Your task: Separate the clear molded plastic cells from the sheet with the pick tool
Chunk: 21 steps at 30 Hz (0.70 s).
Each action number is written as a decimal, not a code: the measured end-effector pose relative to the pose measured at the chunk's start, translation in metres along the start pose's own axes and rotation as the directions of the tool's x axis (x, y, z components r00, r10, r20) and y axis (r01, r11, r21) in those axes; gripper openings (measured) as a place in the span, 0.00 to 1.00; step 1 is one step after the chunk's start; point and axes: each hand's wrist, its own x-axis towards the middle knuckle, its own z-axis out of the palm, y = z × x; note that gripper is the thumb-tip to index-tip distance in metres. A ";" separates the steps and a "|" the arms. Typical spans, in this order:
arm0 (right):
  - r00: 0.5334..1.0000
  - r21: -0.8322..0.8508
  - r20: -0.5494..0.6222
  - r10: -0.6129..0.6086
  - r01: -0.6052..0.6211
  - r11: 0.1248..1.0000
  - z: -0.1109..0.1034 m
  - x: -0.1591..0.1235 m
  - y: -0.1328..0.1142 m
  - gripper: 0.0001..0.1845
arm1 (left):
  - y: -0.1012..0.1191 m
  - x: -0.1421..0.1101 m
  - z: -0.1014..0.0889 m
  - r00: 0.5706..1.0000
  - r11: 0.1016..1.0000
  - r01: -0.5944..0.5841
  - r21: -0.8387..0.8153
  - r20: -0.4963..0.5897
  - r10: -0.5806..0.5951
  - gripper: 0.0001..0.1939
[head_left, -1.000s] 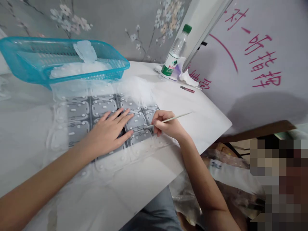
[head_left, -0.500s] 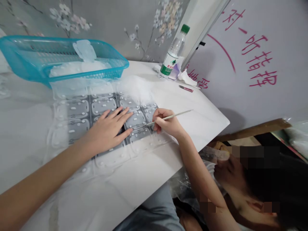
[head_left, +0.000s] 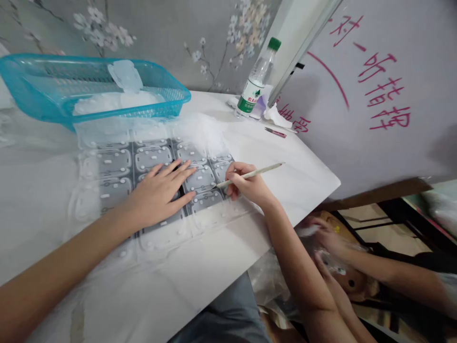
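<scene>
My left hand (head_left: 162, 193) lies flat with fingers spread on a clear moulded plastic sheet (head_left: 116, 162), which has rows of rounded rectangular cells over a dark grey backing. A slim pale stick with a dark pointed tip, like a pencil or fine brush (head_left: 266, 169), is pinched in my right hand (head_left: 244, 181). Its tip touches or hovers just over the sheet near a cell edge, to the right of my left fingertips; which of the two I cannot tell. Thin white translucent pieces (head_left: 202, 131) are heaped on the sheet's far edge.
A blue plastic basket (head_left: 178, 95) holding translucent pieces stands at the back left. A green-capped water bottle (head_left: 252, 88), crumpled tissue (head_left: 276, 116) and a small pink-handled tool (head_left: 275, 132) are at the back right. Below the table's right edge, another person's hands (head_left: 330, 240) handle clear plastic.
The other person's head has left the lower right, and their arms and hands now show there. The stick in my right hand appears slightly turned; my left hand stays almost still.
</scene>
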 end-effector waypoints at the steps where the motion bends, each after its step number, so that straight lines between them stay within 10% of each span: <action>1: 1.000 0.011 0.008 -0.001 0.001 1.000 0.000 0.000 0.001 0.04 | -0.003 0.000 -0.002 0.999 1.000 0.008 -0.026 0.032 -0.007 0.32; 6: 1.000 0.046 0.016 0.001 -0.002 0.999 0.003 0.001 0.001 0.07 | -0.030 -0.005 -0.021 0.966 0.983 0.044 -0.176 0.260 0.004 0.38; 11: 1.000 0.063 -0.005 -0.002 0.003 0.998 0.004 0.000 -0.003 0.10 | -0.057 -0.019 -0.032 0.965 0.992 0.048 -0.113 0.261 -0.017 0.45; 21: 0.998 0.131 0.037 -0.056 0.050 0.990 0.049 -0.003 -0.013 0.14 | -0.054 -0.022 -0.035 0.906 0.990 0.088 -0.112 0.421 -0.033 0.56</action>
